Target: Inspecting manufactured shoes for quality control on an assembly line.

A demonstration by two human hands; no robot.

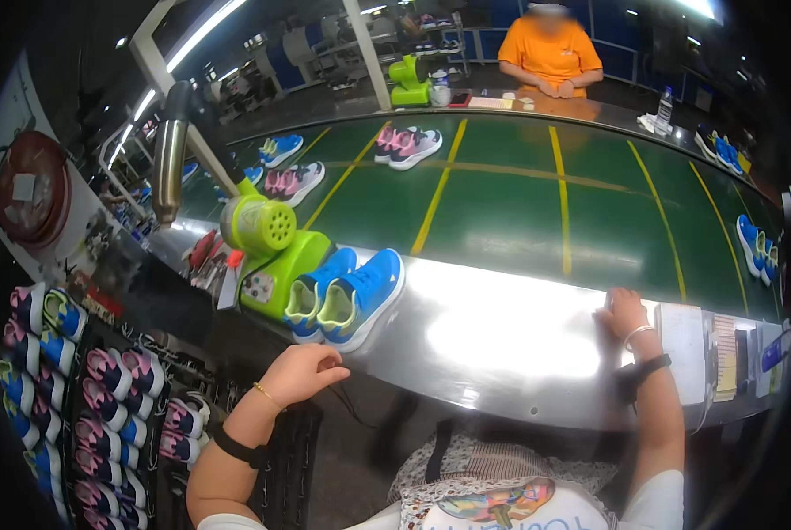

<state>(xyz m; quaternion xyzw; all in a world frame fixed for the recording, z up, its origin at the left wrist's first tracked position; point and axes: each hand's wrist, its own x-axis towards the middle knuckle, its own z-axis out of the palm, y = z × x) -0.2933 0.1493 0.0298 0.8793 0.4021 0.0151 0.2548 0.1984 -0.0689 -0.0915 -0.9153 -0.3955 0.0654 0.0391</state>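
A pair of blue sneakers [365, 296] with pale green linings and white soles stands side by side on the metal table ledge [475, 327]. Just below their heels is my left hand [303, 375], its fingers loosely bent, thumb apart, nothing held. It looks close to the ledge's near edge; whether it touches is unclear. Farther right, my right hand [626, 311] rests at the ledge's far side, by the green conveyor belt [501, 208], thumb apart from the fingers. I see nothing in it. Beside it lie white paper sheets [681, 353].
A lime-green machine [281, 252] stands left of the sneakers. On the belt are pink-and-navy sneakers [408, 147] and other blue pairs [756, 250]. Shoe racks [104, 397] fill the lower left. Across the belt stands a person in orange [550, 53], hands together. A metal-bodied tool [169, 168] hangs upper left.
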